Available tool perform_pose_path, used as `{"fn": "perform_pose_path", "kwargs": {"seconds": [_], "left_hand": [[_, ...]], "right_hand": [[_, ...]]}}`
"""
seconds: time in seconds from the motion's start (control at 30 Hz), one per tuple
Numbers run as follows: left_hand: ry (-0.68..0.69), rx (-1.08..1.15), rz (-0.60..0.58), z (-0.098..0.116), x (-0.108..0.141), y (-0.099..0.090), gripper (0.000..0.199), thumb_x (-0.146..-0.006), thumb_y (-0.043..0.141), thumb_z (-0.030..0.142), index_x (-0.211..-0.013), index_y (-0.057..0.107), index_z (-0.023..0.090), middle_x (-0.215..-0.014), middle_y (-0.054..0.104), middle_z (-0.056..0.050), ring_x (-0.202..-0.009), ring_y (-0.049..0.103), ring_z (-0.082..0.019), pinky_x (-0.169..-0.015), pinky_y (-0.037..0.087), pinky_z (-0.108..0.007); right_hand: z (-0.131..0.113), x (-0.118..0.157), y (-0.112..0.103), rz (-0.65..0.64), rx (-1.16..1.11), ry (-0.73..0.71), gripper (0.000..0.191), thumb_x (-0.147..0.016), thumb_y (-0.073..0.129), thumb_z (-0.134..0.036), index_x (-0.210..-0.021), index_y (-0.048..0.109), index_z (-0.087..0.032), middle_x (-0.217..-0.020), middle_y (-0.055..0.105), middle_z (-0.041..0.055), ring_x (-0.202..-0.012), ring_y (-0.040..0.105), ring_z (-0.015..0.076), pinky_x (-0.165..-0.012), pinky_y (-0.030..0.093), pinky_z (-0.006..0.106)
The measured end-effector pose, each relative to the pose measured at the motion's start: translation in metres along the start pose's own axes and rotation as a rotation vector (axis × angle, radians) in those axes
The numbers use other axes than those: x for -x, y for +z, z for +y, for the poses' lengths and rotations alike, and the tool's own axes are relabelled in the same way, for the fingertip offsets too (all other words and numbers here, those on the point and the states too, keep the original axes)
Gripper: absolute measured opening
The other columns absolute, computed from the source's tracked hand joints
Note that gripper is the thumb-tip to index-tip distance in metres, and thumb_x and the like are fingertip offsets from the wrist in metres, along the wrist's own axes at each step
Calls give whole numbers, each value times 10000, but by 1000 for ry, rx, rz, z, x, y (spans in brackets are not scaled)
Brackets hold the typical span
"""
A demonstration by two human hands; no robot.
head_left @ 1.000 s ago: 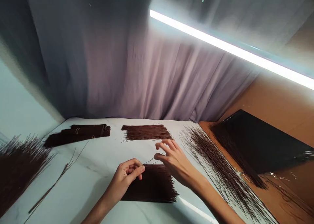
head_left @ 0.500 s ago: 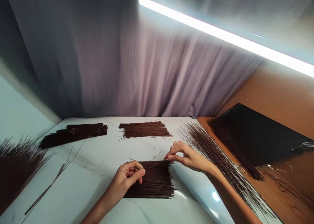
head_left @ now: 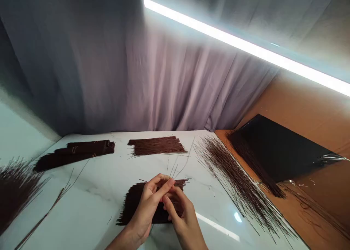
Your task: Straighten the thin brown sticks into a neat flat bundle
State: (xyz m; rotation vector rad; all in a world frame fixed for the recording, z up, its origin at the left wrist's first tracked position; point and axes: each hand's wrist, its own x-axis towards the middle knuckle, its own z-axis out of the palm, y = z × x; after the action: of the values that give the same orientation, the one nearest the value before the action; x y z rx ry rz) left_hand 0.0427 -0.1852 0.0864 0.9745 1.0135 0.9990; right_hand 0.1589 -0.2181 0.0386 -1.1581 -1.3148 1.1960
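Note:
Both hands meet over a dark brown mat of thin, stick-like strands (head_left: 129, 204) lying on the table in front of me. My left hand (head_left: 147, 206) is closed in a pinch, with a few fine brown strands (head_left: 175, 170) sticking up and away from its fingertips. Just below, my right hand (head_left: 184, 215) has its fingers curled against the left fingers. What lies between its thumb and fingers is hidden. A wrap or ring shows on a left finger. The hands cover the middle of the mat.
Another flat strand mat (head_left: 157, 146) lies farther back. Rolled dark bundles (head_left: 82, 151) sit at back left, with loose strands (head_left: 53, 204) nearer. A long loose bunch (head_left: 235, 173) runs along the right edge. Beyond it lies a black sheet (head_left: 281, 147) on a brown surface.
My right hand has come down and left from the mat's far right corner to meet my left hand. The left has moved slightly right. The view has shifted a little.

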Motion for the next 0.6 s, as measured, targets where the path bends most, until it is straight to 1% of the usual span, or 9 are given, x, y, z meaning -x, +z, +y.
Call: {"fn": "perform_pose_path", "kwargs": {"seconds": [0.07, 0.13, 0.17, 0.23, 0.27, 0.33, 0.4, 0.5, 0.6], "left_hand": [[9, -27, 11, -2, -4, 10, 356, -831, 730, 554, -860, 647, 209, -814, 623, 7, -679, 557, -145, -554, 414, -215], [73, -181, 14, -5, -14, 11, 370, -882, 645, 584, -891, 655, 214, -824, 624, 3, -684, 554, -155, -560, 420, -225], [122, -314, 26, -7, -20, 7, 376, -924, 577, 584, -910, 658, 217, -845, 638, -5, -720, 571, -170, -605, 446, -239], [238, -656, 95, -11, -36, -4, 373, -990, 459, 536, -940, 658, 225, -946, 677, -30, -868, 610, -206, -791, 480, -286], [260, -765, 138, -13, -45, -11, 336, -986, 474, 501, -925, 653, 223, -971, 679, -43, -924, 607, -226, -870, 460, -320], [259, -907, 167, -17, -59, -23, 222, -907, 626, 439, -857, 641, 224, -908, 671, -39, -926, 600, -253, -905, 421, -357], [229, -999, 147, -22, -69, -29, 174, -813, 747, 331, -755, 620, 227, -769, 648, -8, -835, 610, -251, -830, 405, -343], [190, -1104, 107, -26, -74, -26, 180, -816, 724, 189, -684, 608, 225, -677, 647, 15, -732, 630, -222, -720, 366, -304], [186, -1167, 85, -21, -72, -19, 188, -885, 642, 161, -708, 626, 225, -701, 682, 2, -728, 646, -215, -681, 341, -295]], "right_hand": [[-3, -4, -1, 41, -40, 6, 402, -939, 596, -592, -940, 650, -194, -821, 673, 37, -703, 606, 171, -557, 471, 241], [-5, -6, -9, 46, -50, 25, 424, -929, 599, -610, -885, 646, -190, -779, 652, 29, -667, 572, 157, -524, 443, 227], [-5, -5, -16, 49, -41, 42, 434, -921, 603, -620, -886, 649, -190, -772, 650, 28, -659, 567, 156, -518, 440, 225], [-4, -3, -35, 61, 12, 98, 459, -902, 610, -645, -903, 661, -189, -775, 663, 31, -642, 573, 158, -510, 438, 228], [-3, -1, -48, 68, 61, 120, 476, -895, 606, -659, -903, 670, -187, -771, 672, 33, -631, 581, 161, -506, 437, 232], [-1, 3, -80, 79, 227, 120, 501, -904, 573, -671, -897, 694, -186, -771, 696, 46, -634, 615, 181, -522, 454, 251], [2, 8, -116, 130, 477, 52, 511, -923, 528, -667, -908, 723, -195, -786, 727, 67, -677, 658, 218, -569, 489, 284], [6, 17, -168, 303, 871, -26, 491, -940, 473, -638, -948, 744, -229, -880, 762, 93, -718, 693, 256, -632, 526, 344], [13, 27, -202, 387, 1173, -31, 447, -984, 388, -538, -922, 728, -255, -926, 754, 90, -791, 713, 279, -628, 537, 367]]}}
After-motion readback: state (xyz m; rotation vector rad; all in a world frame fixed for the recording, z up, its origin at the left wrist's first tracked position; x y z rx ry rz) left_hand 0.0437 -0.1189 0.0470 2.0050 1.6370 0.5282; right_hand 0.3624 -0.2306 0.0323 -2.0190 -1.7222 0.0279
